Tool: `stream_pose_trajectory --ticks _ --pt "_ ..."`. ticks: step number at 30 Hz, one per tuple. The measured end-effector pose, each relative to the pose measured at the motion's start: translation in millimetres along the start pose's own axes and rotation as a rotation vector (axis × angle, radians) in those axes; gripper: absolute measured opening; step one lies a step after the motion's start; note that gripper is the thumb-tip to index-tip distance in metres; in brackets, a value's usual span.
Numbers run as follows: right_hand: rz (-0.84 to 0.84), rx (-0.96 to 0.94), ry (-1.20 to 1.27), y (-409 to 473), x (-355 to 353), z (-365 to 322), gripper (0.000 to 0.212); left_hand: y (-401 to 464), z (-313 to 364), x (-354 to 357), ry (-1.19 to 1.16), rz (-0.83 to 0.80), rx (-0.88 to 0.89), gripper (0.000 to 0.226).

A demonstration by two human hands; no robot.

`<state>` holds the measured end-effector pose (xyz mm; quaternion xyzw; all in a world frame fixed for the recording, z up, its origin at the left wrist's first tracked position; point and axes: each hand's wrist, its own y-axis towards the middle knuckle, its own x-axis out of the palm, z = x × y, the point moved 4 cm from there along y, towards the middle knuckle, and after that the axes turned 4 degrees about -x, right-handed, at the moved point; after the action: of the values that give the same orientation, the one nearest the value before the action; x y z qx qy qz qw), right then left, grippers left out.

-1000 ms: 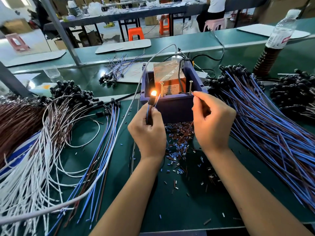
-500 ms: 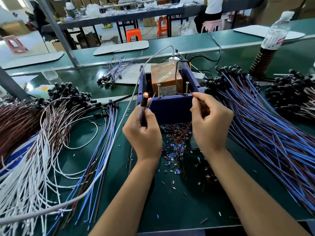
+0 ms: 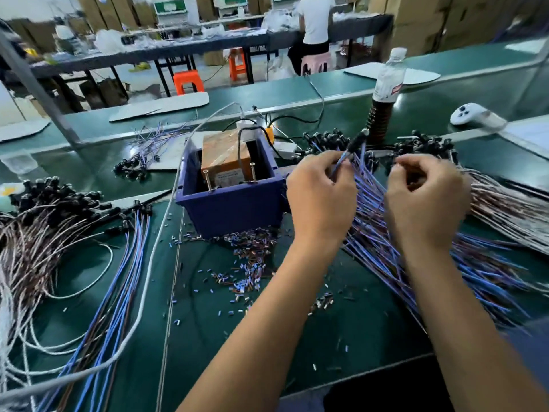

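My left hand [image 3: 320, 200] pinches a thin blue wire [image 3: 341, 162] that ends in a small black indicator lamp [image 3: 358, 139], unlit, raised over the right-hand heap of blue wires [image 3: 445, 263]. My right hand [image 3: 427, 200] hovers over the same heap with curled fingers; motion blur hides whether it grips anything. Left of both hands stands a blue plastic box [image 3: 225, 203] holding a brown taped block [image 3: 222, 156], with two upright screws [image 3: 252, 172] on its front rim.
Cut insulation bits [image 3: 246, 263] litter the green mat in front of the box. White, brown and blue wires with black lamps [image 3: 118, 278] lie at the left. A bottle [image 3: 386, 84] and a white controller [image 3: 469, 114] stand behind the right heap.
Both hands have left the box's screws and moved right over the blue wire heap. The lamp, lit a second ago, is dark. The view has swung right.
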<state>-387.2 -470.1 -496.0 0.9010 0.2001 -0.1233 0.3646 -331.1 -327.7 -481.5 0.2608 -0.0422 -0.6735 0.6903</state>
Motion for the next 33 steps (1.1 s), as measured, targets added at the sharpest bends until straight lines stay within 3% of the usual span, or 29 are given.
stream_pose_trajectory --ticks 3,6,8,11,13,18,25,33 --pt "0.057 -0.085 -0.29 10.1 -27.7 -3.8 0.045 7.9 13.6 29.4 -0.055 -0.045 -0.141 0.027" --pt "0.035 -0.233 -0.276 7.3 -34.6 -12.4 0.049 15.8 21.0 52.8 -0.327 -0.123 -0.336 0.035" --pt "-0.15 -0.309 -0.114 6.6 -27.9 -11.1 0.044 19.5 24.0 66.6 -0.611 -0.178 -0.5 0.041" --pt "-0.449 -0.225 0.13 6.8 -22.0 -2.8 0.036 26.7 30.0 72.4 -0.843 -0.149 -0.587 0.043" --pt "-0.46 -0.248 0.104 12.4 -25.2 3.2 0.025 33.4 30.6 69.9 -0.797 -0.121 -0.579 0.04" --pt "-0.328 -0.306 -0.018 33.4 -50.7 7.4 0.024 59.6 15.2 55.3 -0.471 -0.041 -0.518 0.036" --pt "-0.545 -0.182 -0.35 15.9 -27.3 34.2 0.023 66.5 -11.8 56.7 -0.025 -0.178 -0.453 0.027" --pt "-0.415 -0.122 -0.293 -0.9 -16.5 34.6 0.011 41.0 -24.5 39.3 -0.05 -0.348 -0.46 0.029"
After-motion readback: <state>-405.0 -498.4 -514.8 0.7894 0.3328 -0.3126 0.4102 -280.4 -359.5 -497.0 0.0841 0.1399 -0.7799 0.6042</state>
